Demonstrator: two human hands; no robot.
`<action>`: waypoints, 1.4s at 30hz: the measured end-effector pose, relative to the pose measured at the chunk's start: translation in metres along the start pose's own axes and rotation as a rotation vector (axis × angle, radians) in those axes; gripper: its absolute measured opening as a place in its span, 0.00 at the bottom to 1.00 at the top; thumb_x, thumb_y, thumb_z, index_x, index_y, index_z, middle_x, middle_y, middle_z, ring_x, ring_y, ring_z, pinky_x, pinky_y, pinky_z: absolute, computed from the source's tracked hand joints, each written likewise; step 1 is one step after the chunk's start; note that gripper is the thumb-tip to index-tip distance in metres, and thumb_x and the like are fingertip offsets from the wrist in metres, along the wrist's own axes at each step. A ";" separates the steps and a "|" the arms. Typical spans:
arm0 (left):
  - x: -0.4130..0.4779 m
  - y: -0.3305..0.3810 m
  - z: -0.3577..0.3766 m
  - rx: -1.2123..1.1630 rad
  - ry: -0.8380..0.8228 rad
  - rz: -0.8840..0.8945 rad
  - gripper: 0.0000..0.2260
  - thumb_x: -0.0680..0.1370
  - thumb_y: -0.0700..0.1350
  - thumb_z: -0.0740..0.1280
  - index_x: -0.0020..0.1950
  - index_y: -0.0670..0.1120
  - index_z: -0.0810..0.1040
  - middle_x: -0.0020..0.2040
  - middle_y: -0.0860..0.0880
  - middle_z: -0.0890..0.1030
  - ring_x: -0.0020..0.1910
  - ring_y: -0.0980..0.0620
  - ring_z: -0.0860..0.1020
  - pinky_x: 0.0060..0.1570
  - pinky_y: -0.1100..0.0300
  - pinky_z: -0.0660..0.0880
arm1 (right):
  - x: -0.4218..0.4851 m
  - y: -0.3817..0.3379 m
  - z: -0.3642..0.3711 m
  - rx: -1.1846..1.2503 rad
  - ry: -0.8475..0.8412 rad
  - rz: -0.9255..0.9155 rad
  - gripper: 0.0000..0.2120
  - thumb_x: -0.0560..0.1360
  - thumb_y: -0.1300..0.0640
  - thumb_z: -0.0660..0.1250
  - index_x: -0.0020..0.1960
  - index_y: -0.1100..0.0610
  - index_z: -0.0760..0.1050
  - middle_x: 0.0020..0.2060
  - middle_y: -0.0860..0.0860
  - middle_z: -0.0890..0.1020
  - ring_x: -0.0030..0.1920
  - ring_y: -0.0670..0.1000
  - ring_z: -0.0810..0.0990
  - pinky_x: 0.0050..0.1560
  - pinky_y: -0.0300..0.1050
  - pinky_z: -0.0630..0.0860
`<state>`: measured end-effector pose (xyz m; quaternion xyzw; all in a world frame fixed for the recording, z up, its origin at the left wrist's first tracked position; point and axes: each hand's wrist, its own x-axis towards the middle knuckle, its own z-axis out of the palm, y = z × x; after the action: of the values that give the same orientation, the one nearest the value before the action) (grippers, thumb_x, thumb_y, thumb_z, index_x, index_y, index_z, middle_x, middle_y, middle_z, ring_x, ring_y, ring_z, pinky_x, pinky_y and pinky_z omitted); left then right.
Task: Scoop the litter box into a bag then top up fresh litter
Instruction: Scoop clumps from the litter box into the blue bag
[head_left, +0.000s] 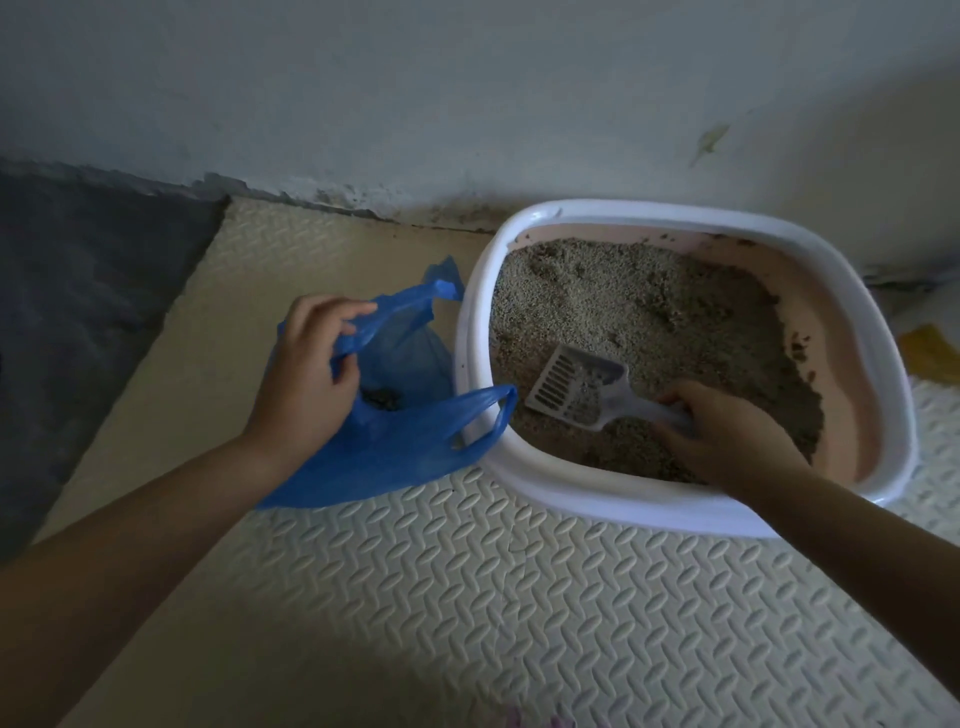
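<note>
While L hand (306, 374) pinches the blue bag (384, 447) open and R hand (722, 431) grips the scoop (576, 387) in the litter box (470, 364), we're mid-scoop imo; next: lift, sift, tip into bag w/o spilling.

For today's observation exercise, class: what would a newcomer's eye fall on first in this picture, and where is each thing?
The bright blue plastic bag stands out first, left of centre on the pale floor mat, its mouth held open by the left hand. Beside it on the right sits the white-rimmed litter box, full of grey litter, where the right hand grips a grey slotted scoop.
</note>
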<state>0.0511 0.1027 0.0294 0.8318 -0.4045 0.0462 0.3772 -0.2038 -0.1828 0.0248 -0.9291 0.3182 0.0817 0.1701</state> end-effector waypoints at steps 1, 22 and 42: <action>-0.001 0.000 -0.004 -0.009 0.008 -0.003 0.25 0.72 0.26 0.63 0.60 0.52 0.73 0.56 0.61 0.66 0.54 0.66 0.71 0.55 0.69 0.70 | 0.000 0.002 -0.003 0.012 0.034 -0.001 0.08 0.76 0.50 0.65 0.53 0.51 0.74 0.35 0.47 0.77 0.32 0.47 0.75 0.29 0.43 0.67; -0.002 -0.013 -0.013 -0.041 -0.203 -0.154 0.27 0.74 0.28 0.62 0.64 0.55 0.74 0.60 0.63 0.69 0.59 0.59 0.73 0.54 0.71 0.70 | 0.117 -0.077 0.035 0.404 0.131 0.253 0.09 0.80 0.56 0.56 0.50 0.61 0.70 0.33 0.51 0.72 0.29 0.48 0.69 0.26 0.40 0.60; -0.006 0.011 0.006 -0.033 -0.266 -0.100 0.22 0.76 0.29 0.63 0.63 0.51 0.75 0.61 0.60 0.70 0.59 0.67 0.70 0.54 0.79 0.65 | 0.015 -0.009 -0.001 0.351 0.172 -0.024 0.15 0.80 0.51 0.58 0.63 0.57 0.65 0.36 0.51 0.77 0.32 0.52 0.76 0.32 0.52 0.72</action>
<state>0.0379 0.0982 0.0300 0.8434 -0.4097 -0.0898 0.3359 -0.1863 -0.1847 0.0239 -0.8924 0.3298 -0.0568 0.3028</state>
